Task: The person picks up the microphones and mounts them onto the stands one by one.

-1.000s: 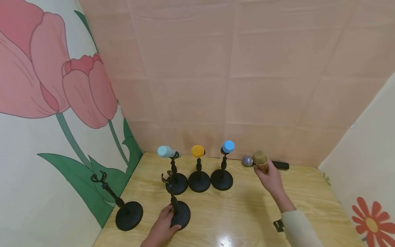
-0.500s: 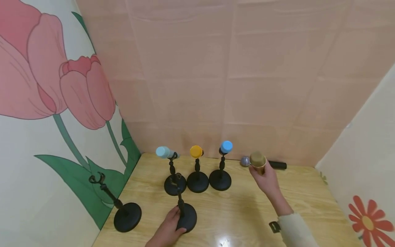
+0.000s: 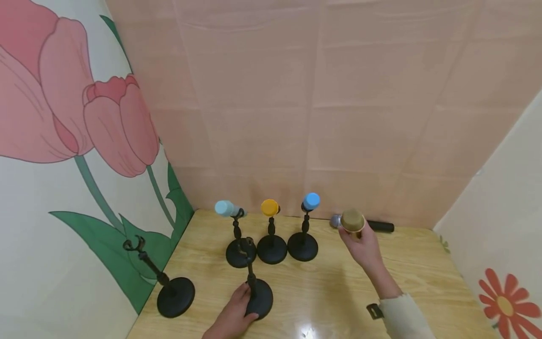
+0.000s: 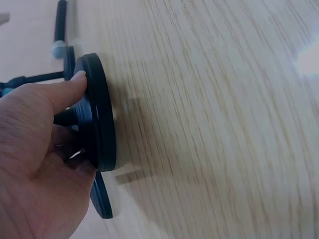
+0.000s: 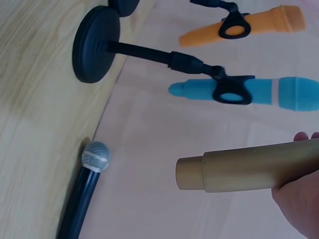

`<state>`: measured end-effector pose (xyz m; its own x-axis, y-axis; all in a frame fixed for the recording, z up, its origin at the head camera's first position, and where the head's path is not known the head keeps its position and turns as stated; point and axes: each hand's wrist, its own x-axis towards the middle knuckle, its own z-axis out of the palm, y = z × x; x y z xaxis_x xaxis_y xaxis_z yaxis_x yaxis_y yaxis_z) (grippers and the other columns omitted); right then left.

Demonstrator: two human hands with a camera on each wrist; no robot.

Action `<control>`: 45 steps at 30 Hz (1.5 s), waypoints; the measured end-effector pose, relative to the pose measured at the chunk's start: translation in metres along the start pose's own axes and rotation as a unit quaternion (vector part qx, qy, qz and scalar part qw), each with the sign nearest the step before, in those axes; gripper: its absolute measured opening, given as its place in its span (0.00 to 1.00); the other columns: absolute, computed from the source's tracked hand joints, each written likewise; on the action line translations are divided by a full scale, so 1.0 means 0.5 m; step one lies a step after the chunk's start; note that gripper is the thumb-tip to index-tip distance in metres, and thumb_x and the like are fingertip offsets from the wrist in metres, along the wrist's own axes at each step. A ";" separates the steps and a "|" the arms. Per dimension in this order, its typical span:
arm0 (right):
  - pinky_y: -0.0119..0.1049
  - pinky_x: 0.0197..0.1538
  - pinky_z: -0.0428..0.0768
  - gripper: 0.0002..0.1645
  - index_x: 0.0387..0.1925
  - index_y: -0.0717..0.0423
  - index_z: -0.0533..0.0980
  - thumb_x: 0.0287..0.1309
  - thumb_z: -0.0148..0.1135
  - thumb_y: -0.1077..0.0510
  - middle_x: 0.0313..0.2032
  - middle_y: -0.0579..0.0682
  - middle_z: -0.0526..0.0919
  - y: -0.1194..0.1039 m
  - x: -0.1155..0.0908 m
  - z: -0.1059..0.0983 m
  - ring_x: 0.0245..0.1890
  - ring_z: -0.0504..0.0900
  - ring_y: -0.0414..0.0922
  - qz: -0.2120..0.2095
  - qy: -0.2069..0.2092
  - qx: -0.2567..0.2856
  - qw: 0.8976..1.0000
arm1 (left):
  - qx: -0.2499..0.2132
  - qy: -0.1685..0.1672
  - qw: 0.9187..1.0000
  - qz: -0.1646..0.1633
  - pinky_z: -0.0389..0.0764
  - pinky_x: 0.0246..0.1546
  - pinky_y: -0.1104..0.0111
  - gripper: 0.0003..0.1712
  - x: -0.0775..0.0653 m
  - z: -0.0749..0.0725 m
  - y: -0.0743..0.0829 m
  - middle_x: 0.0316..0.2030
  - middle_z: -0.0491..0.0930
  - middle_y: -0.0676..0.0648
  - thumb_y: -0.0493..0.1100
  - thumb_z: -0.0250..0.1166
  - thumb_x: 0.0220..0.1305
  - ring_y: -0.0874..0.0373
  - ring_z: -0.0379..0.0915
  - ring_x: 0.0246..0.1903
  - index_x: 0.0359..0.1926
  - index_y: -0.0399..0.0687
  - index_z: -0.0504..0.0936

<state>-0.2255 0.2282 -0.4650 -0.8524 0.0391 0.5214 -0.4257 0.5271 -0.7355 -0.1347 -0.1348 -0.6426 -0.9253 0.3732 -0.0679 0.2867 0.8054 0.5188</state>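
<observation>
My left hand [image 3: 234, 312] grips the round base of a black microphone stand [image 3: 260, 301], whose clip at the top holds nothing. In the left wrist view, the thumb lies on the base's edge [image 4: 102, 114], with a shadow on the wood beside it. A gold microphone [image 3: 352, 221] is in my right hand [image 3: 365, 247], raised near the back wall. The right wrist view shows its plain tail end [image 5: 190, 174] protruding from the curled fingers. Behind, three stands in a row carry a pale blue microphone [image 3: 226, 208], an orange microphone [image 3: 269, 207] and a blue microphone [image 3: 311, 201].
A black microphone with a silver grille [image 5: 95, 157] lies on the table along the back wall, partly hidden by my right hand in the head view. Another black stand [image 3: 175, 297] with a bare clip stands at the left edge of the wooden table [image 3: 322, 292].
My left hand has moved the stand to the right, nearer the row. My right hand has shifted slightly left with the gold microphone, its head tipping more toward the camera.
</observation>
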 end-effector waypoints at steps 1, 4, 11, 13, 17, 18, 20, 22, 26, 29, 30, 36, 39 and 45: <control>0.28 0.38 0.73 0.18 0.45 0.61 0.72 0.51 0.66 0.65 0.32 0.52 0.79 -0.015 -0.001 -0.001 0.34 0.72 0.28 -0.003 0.005 0.003 1.000 | 0.001 0.001 1.000 0.004 0.65 0.61 0.52 0.41 0.001 0.002 0.001 0.69 0.53 0.39 0.57 0.61 0.60 0.44 0.49 0.68 0.67 0.38 0.62; 0.24 0.35 0.73 0.18 0.43 0.64 0.73 0.50 0.66 0.68 0.30 0.52 0.78 -0.059 -0.003 -0.005 0.32 0.72 0.28 -0.007 0.012 0.015 1.000 | 0.007 0.002 1.000 0.018 0.65 0.61 0.53 0.42 0.003 0.009 0.003 0.69 0.53 0.39 0.58 0.61 0.60 0.44 0.50 0.68 0.67 0.38 0.62; 0.21 0.38 0.74 0.18 0.44 0.65 0.73 0.49 0.66 0.69 0.32 0.34 0.74 -0.090 -0.006 0.001 0.35 0.74 0.26 -0.015 0.015 0.031 0.999 | 0.022 0.002 0.999 0.040 0.66 0.61 0.55 0.42 0.009 0.021 0.023 0.69 0.54 0.40 0.59 0.61 0.60 0.46 0.51 0.68 0.67 0.38 0.62; 0.18 0.39 0.72 0.19 0.44 0.66 0.73 0.48 0.66 0.70 0.33 0.32 0.74 -0.095 -0.006 0.002 0.36 0.74 0.26 -0.024 0.017 0.041 0.999 | 0.017 -0.005 0.999 0.045 0.66 0.61 0.56 0.43 0.013 0.022 0.030 0.69 0.53 0.40 0.59 0.61 0.60 0.47 0.50 0.68 0.68 0.40 0.61; 0.17 0.39 0.72 0.19 0.43 0.67 0.73 0.47 0.66 0.72 0.35 0.30 0.74 -0.104 -0.008 0.007 0.38 0.74 0.26 -0.043 0.020 0.064 0.997 | 0.014 -0.013 0.998 0.059 0.66 0.61 0.56 0.42 0.018 0.026 0.040 0.69 0.53 0.42 0.60 0.60 0.60 0.48 0.50 0.68 0.68 0.42 0.60; 0.17 0.40 0.72 0.19 0.43 0.68 0.73 0.46 0.66 0.73 0.35 0.30 0.74 -0.107 -0.009 0.008 0.38 0.74 0.26 -0.048 0.023 0.067 0.996 | 0.015 -0.014 0.998 0.065 0.66 0.61 0.57 0.42 0.019 0.027 0.042 0.70 0.53 0.42 0.60 0.60 0.60 0.48 0.50 0.68 0.69 0.43 0.59; 0.17 0.40 0.72 0.19 0.42 0.68 0.73 0.45 0.66 0.74 0.35 0.30 0.74 -0.111 -0.011 0.010 0.38 0.74 0.26 -0.054 0.028 0.073 0.995 | 0.021 -0.012 0.997 0.077 0.66 0.61 0.57 0.42 0.020 0.030 0.045 0.70 0.53 0.43 0.60 0.59 0.60 0.48 0.51 0.68 0.69 0.44 0.60; 0.17 0.39 0.72 0.19 0.41 0.69 0.73 0.44 0.66 0.75 0.35 0.30 0.75 -0.116 -0.013 0.012 0.37 0.74 0.27 -0.057 0.034 0.081 0.994 | 0.019 -0.011 0.996 0.085 0.66 0.61 0.57 0.41 0.021 0.031 0.048 0.70 0.53 0.43 0.58 0.60 0.60 0.48 0.50 0.68 0.69 0.45 0.60; 0.17 0.38 0.72 0.18 0.39 0.69 0.73 0.42 0.66 0.75 0.33 0.29 0.75 -0.128 -0.017 0.016 0.35 0.74 0.26 -0.059 0.045 0.079 0.994 | 0.021 -0.013 0.995 0.092 0.66 0.62 0.57 0.41 0.024 0.033 0.053 0.71 0.52 0.45 0.57 0.61 0.60 0.49 0.49 0.69 0.70 0.48 0.58; 0.18 0.39 0.71 0.17 0.37 0.68 0.74 0.42 0.66 0.75 0.32 0.31 0.76 -0.137 -0.019 0.019 0.35 0.74 0.26 -0.057 0.045 0.083 0.994 | 0.027 -0.016 0.994 0.102 0.66 0.62 0.58 0.42 0.028 0.038 0.056 0.71 0.51 0.46 0.57 0.61 0.60 0.49 0.49 0.69 0.70 0.49 0.57; 0.18 0.40 0.71 0.16 0.37 0.68 0.74 0.43 0.66 0.75 0.32 0.32 0.76 -0.140 -0.020 0.020 0.35 0.75 0.26 -0.057 0.042 0.087 0.994 | 0.031 -0.017 0.994 0.105 0.66 0.62 0.58 0.42 0.030 0.040 0.057 0.71 0.51 0.46 0.57 0.60 0.61 0.49 0.49 0.69 0.70 0.49 0.56; 0.21 0.40 0.73 0.13 0.37 0.70 0.73 0.47 0.64 0.74 0.31 0.36 0.77 -0.157 -0.022 0.023 0.33 0.75 0.27 -0.084 0.001 0.102 0.991 | 0.052 -0.011 0.990 0.129 0.65 0.62 0.59 0.42 0.035 0.051 0.062 0.70 0.52 0.45 0.57 0.61 0.60 0.49 0.50 0.68 0.70 0.47 0.57; 0.22 0.39 0.74 0.12 0.36 0.70 0.72 0.47 0.63 0.75 0.31 0.36 0.77 -0.165 -0.021 0.024 0.32 0.75 0.29 -0.099 -0.009 0.116 0.988 | 0.049 -0.010 0.990 0.132 0.64 0.63 0.59 0.41 0.037 0.051 0.064 0.70 0.52 0.45 0.56 0.62 0.60 0.49 0.50 0.68 0.70 0.47 0.57; 0.23 0.40 0.74 0.14 0.36 0.68 0.71 0.46 0.63 0.76 0.32 0.35 0.77 -0.182 -0.023 0.027 0.33 0.76 0.32 -0.102 -0.018 0.145 0.984 | 0.053 -0.014 0.990 0.133 0.63 0.63 0.59 0.41 0.041 0.052 0.068 0.71 0.52 0.46 0.55 0.62 0.60 0.49 0.50 0.69 0.70 0.48 0.58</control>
<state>-0.1812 0.1685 -0.4098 -0.7482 -0.0744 0.6593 -0.6533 0.2560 -0.7125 -0.1373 -0.0880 -0.6488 -0.8067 0.5900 0.0340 0.5450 0.7205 0.4287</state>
